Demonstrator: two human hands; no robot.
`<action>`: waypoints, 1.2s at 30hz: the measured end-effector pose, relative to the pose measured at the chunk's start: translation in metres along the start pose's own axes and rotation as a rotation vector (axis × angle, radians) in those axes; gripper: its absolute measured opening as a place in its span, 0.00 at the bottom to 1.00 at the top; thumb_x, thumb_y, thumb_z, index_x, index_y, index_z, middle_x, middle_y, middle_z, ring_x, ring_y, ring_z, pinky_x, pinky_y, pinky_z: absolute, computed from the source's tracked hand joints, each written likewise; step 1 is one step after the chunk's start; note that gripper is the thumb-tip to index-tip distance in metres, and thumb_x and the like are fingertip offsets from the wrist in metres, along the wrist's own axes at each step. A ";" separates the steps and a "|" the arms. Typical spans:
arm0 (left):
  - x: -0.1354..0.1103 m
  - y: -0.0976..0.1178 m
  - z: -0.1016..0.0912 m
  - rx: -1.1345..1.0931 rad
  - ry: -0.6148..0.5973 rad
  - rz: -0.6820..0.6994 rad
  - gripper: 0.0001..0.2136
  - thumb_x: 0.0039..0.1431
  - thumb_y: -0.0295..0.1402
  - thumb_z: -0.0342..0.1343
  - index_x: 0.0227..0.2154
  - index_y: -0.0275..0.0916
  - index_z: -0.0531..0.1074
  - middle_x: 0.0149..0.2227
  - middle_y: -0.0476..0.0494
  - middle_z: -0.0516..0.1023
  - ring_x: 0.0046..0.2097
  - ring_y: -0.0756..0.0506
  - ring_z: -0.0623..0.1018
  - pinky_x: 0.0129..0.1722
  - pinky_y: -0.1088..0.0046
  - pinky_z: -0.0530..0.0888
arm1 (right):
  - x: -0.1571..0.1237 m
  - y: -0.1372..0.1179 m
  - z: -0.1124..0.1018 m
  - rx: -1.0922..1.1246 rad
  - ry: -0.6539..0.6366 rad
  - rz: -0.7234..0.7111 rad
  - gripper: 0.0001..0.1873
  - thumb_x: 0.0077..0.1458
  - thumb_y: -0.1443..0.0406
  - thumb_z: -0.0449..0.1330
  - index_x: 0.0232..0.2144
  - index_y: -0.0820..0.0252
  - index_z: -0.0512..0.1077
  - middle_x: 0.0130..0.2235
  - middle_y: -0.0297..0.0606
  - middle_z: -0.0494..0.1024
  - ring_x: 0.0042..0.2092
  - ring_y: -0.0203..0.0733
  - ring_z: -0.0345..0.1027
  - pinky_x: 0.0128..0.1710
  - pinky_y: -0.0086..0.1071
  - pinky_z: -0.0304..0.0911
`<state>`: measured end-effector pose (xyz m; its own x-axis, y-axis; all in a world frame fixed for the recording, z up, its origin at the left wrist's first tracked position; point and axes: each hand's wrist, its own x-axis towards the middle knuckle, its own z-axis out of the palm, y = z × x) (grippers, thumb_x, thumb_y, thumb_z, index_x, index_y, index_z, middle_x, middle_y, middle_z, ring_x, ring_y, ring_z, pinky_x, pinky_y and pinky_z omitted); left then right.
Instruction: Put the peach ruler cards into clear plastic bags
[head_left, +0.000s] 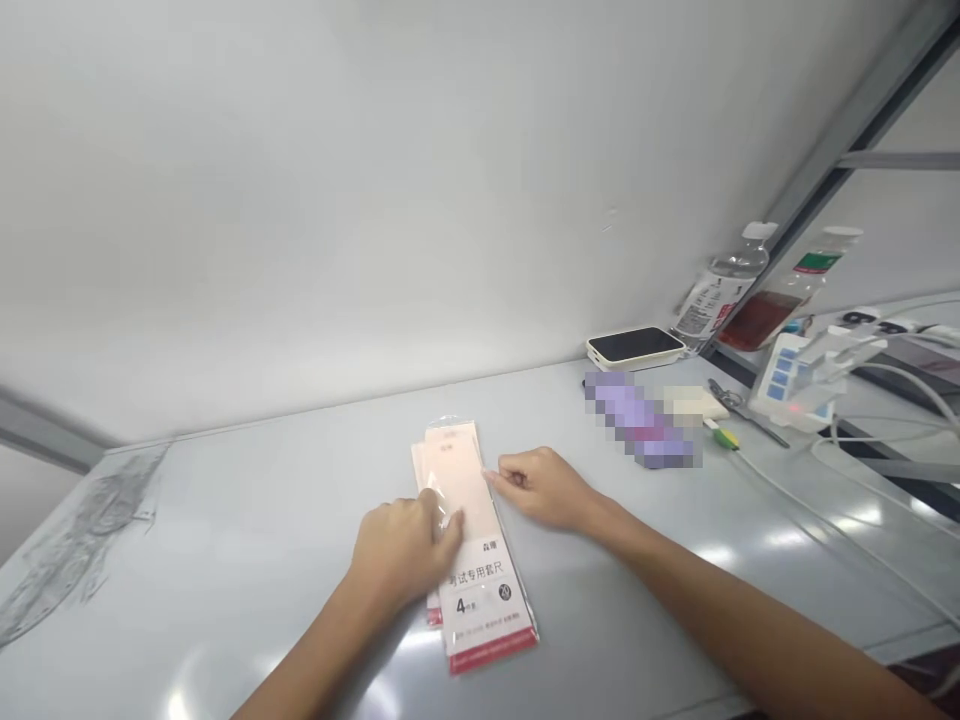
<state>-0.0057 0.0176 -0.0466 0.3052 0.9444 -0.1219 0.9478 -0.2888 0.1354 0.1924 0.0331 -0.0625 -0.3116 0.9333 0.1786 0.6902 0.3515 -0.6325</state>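
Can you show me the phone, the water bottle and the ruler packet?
phone (pixel 636 347), head view, on its dark face
water bottle (pixel 739 265), head view, on its clear shoulder
ruler packet (pixel 486 600), head view, on its white label

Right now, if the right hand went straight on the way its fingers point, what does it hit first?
The ruler packs: the fingertips of the right hand point left, right at the packs' edge. Depth makes it unclear whether they already touch.

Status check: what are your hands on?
Left hand on stacked packaged ruler sets. Right hand, fingertips at their edge. Phone farther off, to the right.
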 end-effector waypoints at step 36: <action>-0.007 0.002 0.024 -0.332 0.500 0.394 0.16 0.49 0.24 0.52 0.43 0.35 0.63 0.29 0.43 0.73 0.27 0.50 0.71 0.22 0.76 0.66 | -0.017 -0.041 0.006 0.614 -0.250 0.401 0.13 0.54 0.61 0.49 0.26 0.61 0.68 0.26 0.35 0.71 0.28 0.37 0.63 0.26 0.27 0.61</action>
<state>-0.0039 0.0067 -0.0688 0.4640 0.7618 0.4521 0.6735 -0.6349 0.3787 0.1657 0.0026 -0.0437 -0.3028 0.9106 -0.2811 0.3186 -0.1813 -0.9304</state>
